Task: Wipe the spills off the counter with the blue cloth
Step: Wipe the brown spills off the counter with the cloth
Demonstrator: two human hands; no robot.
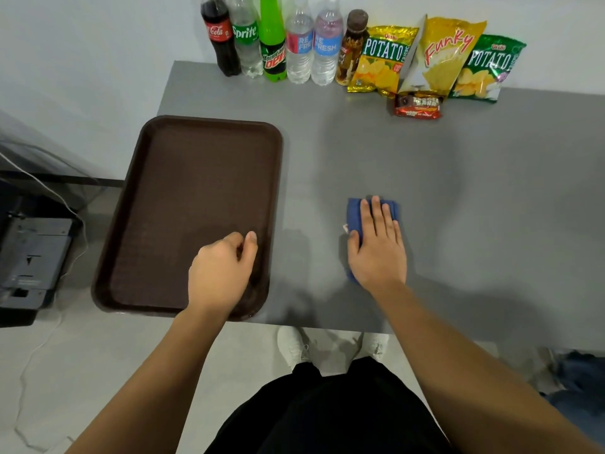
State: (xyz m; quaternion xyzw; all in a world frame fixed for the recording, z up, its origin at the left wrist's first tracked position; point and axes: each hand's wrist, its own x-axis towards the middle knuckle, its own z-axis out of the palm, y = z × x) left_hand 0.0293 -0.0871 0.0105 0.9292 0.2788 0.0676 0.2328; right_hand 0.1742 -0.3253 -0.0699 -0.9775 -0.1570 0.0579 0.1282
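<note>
While the blue cloth (pixel 357 221) lies folded on the grey counter (pixel 458 178), the right hand (pixel 376 247) rests flat on top of it. The fingers are spread out and straight, and the thumb touches the cloth's left edge. The palm hides most of the cloth; only its far end and left side peek out. I cannot pick out any spills on the counter.

At 9 o'clock from the cloth sits a dark brown tray (pixel 183 191) with nothing in it. Its near left corner hangs over the counter's edge. The left hand (pixel 222 270) is over the tray's near right corner. That hand is loosely curled, like a soft fist, and it holds nothing.

Far off at 12 o'clock, drinks stand in a row by the wall: a Coca-Cola bottle (pixel 220 37), a Sprite bottle (pixel 246 37), a Mountain Dew bottle (pixel 272 40), two water bottles (pixel 312 44) and a small brown bottle (pixel 352 47). At 1 o'clock lean two potato chip bags (pixel 381 60) with a yellow Funky bag (pixel 442 54) between them. A small red snack pack (pixel 418 105) lies in front of those.
</note>
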